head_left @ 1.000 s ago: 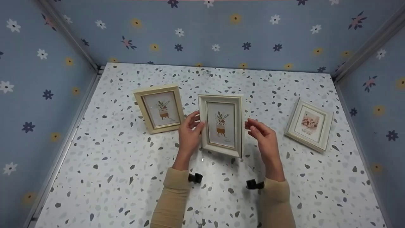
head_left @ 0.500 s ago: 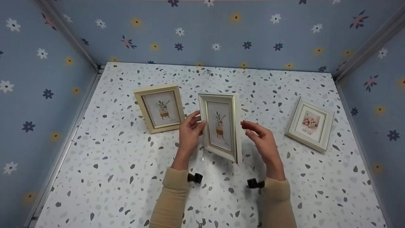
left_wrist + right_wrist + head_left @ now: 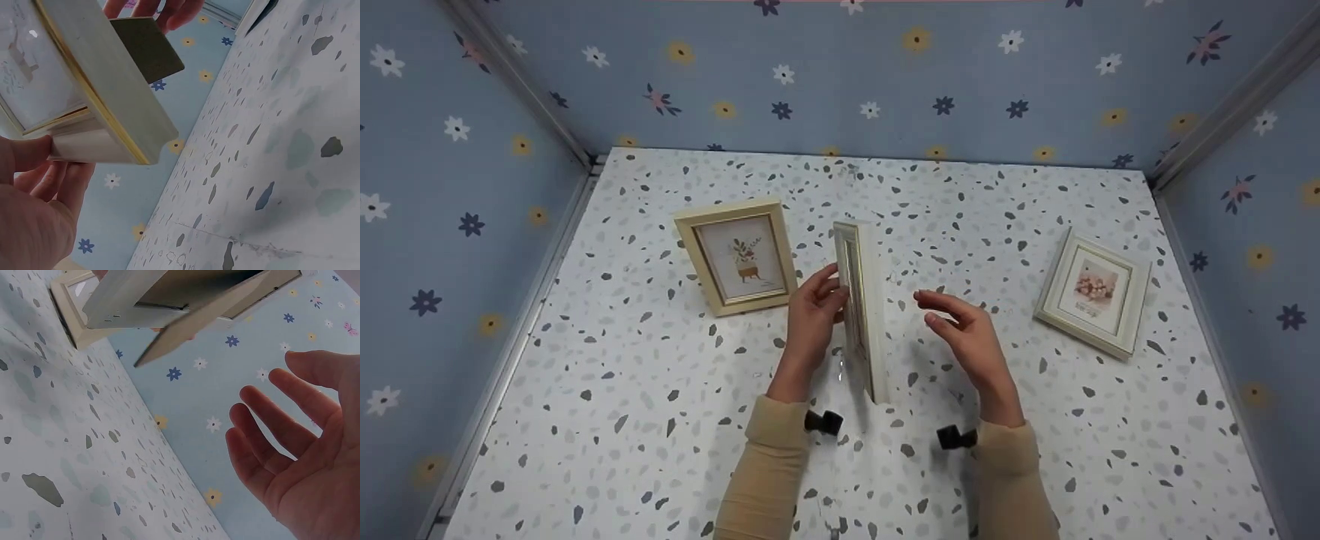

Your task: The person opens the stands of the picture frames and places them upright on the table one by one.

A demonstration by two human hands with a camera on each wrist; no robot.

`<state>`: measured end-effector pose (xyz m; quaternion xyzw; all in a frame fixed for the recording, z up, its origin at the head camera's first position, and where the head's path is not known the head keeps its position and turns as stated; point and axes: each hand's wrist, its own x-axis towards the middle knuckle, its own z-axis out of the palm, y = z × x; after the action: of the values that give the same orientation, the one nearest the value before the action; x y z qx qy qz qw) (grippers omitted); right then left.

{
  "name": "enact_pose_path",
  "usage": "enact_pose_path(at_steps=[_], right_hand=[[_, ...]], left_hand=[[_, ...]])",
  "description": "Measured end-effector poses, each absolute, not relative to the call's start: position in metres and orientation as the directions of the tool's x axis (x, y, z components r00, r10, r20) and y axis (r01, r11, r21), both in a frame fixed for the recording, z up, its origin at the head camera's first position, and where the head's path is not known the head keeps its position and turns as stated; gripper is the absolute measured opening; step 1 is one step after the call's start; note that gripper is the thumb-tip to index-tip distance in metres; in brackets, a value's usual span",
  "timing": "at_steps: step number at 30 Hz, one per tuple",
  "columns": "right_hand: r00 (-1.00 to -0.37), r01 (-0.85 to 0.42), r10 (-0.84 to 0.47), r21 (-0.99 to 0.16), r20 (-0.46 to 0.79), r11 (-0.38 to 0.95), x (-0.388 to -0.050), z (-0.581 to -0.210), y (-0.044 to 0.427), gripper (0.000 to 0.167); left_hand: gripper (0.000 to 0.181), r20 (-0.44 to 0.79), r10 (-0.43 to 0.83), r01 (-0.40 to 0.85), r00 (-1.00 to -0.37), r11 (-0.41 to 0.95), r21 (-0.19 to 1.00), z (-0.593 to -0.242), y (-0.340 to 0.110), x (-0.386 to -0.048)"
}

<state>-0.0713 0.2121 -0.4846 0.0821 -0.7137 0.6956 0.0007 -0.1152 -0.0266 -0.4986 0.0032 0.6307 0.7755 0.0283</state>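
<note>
In the head view my left hand (image 3: 812, 315) pinches the left edge of a white picture frame (image 3: 859, 311) with gold inner trim, thumb in front and fingers behind. The frame is held up off the table and turned nearly edge-on, so its picture is mostly hidden. At its back a flat stand flap (image 3: 185, 329) sticks out; it looks dark in the left wrist view. My right hand (image 3: 966, 334) hovers to the right of the frame, apart from it, fingers loosely bent and holding nothing.
A cream picture frame (image 3: 742, 259) with a plant print stands tilted back at the left. Another white picture frame (image 3: 1093, 292) with a floral photo is at the right. Speckled table (image 3: 660, 420); blue flowered panels (image 3: 847, 82) enclose its back and sides.
The held picture frame has swung from facing the head camera to almost edge-on, its right side turning inward. My right hand has moved slightly left.
</note>
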Motion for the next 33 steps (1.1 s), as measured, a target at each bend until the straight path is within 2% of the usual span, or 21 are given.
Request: enact_pose_path(at_steps=[7, 15, 23, 33], right_hand=[[-0.984, -0.098, -0.150, -0.995, 0.093, 0.025, -0.069, -0.483, 0.196, 0.033], [-0.963, -0.149, -0.233, -0.989, 0.139, 0.024, -0.060, -0.463, 0.171, 0.042], [-0.950, -0.158, -0.276, -0.987, 0.146, 0.022, -0.059, -0.464, 0.164, 0.049], [-0.949, -0.150, -0.280, -0.989, 0.144, 0.000, -0.060, -0.467, 0.161, 0.044]], left_hand=[[0.044, -0.039, 0.063, -0.052, -0.997, -0.218, 0.974, -0.499, -0.027, -0.115], [0.044, -0.055, 0.065, -0.068, -0.996, -0.219, 0.973, -0.500, -0.027, -0.116], [0.044, -0.043, 0.078, -0.059, -0.996, -0.224, 0.973, -0.498, -0.026, -0.114], [0.042, -0.035, 0.068, -0.050, -0.997, -0.226, 0.973, -0.500, -0.025, -0.114]])
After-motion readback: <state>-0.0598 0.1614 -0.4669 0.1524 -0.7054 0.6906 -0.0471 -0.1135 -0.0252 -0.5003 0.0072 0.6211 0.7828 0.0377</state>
